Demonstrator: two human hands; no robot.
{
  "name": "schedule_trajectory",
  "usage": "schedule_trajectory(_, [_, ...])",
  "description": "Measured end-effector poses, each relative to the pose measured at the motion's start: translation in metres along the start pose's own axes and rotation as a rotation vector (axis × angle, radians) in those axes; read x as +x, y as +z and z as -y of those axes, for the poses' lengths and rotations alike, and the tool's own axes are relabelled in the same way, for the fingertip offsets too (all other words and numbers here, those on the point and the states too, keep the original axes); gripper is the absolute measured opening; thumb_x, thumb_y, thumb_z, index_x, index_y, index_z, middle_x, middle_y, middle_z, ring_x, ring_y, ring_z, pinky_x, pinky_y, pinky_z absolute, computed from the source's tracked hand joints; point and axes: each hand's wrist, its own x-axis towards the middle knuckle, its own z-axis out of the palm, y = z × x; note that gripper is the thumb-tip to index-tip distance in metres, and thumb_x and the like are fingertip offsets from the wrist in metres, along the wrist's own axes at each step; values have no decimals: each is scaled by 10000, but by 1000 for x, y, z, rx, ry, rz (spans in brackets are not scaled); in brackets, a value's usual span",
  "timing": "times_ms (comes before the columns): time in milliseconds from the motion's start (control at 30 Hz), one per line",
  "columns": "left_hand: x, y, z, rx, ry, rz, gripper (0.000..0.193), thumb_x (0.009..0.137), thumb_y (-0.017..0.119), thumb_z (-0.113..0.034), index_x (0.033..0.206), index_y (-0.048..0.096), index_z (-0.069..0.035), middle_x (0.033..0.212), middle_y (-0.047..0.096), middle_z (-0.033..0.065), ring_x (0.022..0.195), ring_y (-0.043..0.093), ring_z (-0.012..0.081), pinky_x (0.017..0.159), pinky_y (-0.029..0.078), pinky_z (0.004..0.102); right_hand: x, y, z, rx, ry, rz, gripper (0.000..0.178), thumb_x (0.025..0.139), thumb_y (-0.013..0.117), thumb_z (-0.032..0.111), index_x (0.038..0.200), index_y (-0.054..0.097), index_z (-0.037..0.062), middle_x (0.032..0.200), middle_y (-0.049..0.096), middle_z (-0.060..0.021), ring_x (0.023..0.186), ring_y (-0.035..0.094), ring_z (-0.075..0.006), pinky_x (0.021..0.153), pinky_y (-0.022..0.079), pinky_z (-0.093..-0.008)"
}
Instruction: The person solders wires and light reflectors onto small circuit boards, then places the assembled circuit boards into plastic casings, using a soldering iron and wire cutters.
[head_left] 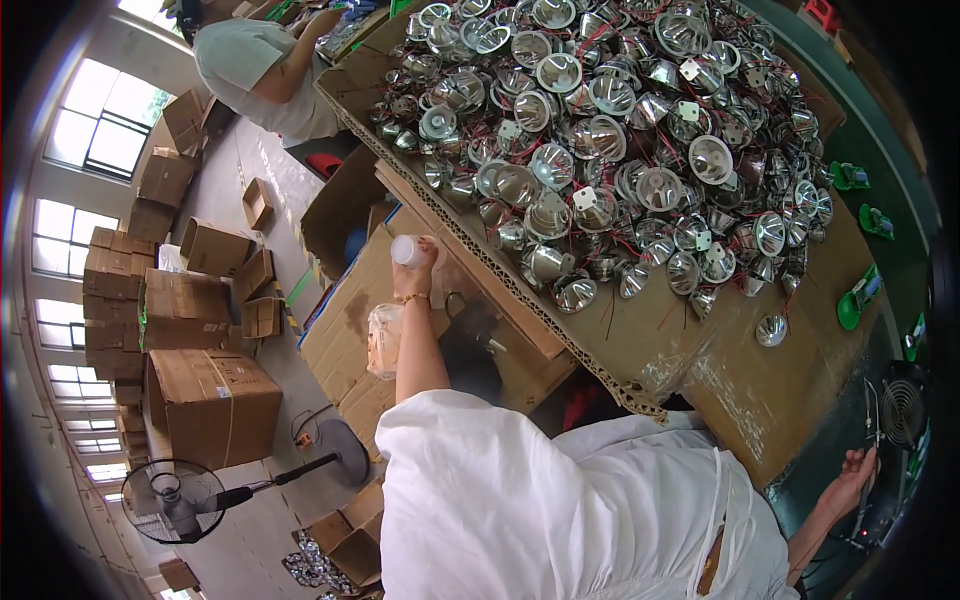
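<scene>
My left hand point(424, 262), with a bracelet at its wrist, is closed round a small white plastic container point(405, 250) above a cardboard-covered surface point(345, 345). Beside that forearm stands a clear plastic jar or bag point(383, 342), its contents unclear. Far to the right, my right hand point(848, 486) has its fingers curled at a thin bent metal tool point(873, 415); what they grip is too small to make out. Between the arms and beyond them, a large heap of silvery cone-shaped lamp reflectors point(610, 140) with red wires fills a cardboard-lined table point(740, 400).
A dark bundle point(475, 345) lies right of my left forearm. Several green holders point(858, 298) and a small black fan point(905, 405) line the right side. Another person point(250, 75) works at the upper left. Cardboard boxes point(215, 400) and a standing fan point(175, 500) occupy the left floor.
</scene>
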Motion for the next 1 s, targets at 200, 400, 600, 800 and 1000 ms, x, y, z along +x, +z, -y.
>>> schedule_trajectory(200, [28,-18,-25,-225,68,-94,504,627,774,-205,1049,553,-42,966,623,82,900,591,184,791,452,301,3,5,1,-7,-13,26,222,868,543,217,1010,539,47,785,557,0,730,526,-85,659,358,-201])
schedule_trajectory(400, [7,-65,-30,-280,252,26,563,640,771,-215,1085,493,-11,998,601,92,905,591,181,799,463,306,3,6,-5,-13,-16,17,223,869,543,219,1009,538,45,792,560,-2,738,525,-84,667,363,-203])
schedule_trajectory(600, [-29,-55,-12,69,159,61,595,599,772,-259,1081,504,-36,994,607,119,916,592,229,807,455,323,6,6,-5,1,4,19,233,873,535,231,1017,534,48,804,559,-4,760,524,-83,672,361,-200])
schedule_trajectory(800, [2,-34,72,161,44,-51,625,539,791,-286,1028,489,-41,963,607,136,922,583,299,825,449,357,7,-2,-8,43,13,45,232,872,531,226,1022,534,48,800,555,-3,754,514,-84,675,352,-208])
schedule_trajectory(1000, [-26,-10,-3,33,65,23,589,556,788,-177,1032,475,-28,979,600,102,909,588,219,815,452,315,-3,-4,-4,8,6,-16,235,872,533,231,1018,548,48,788,549,-1,737,510,-82,664,350,-201])
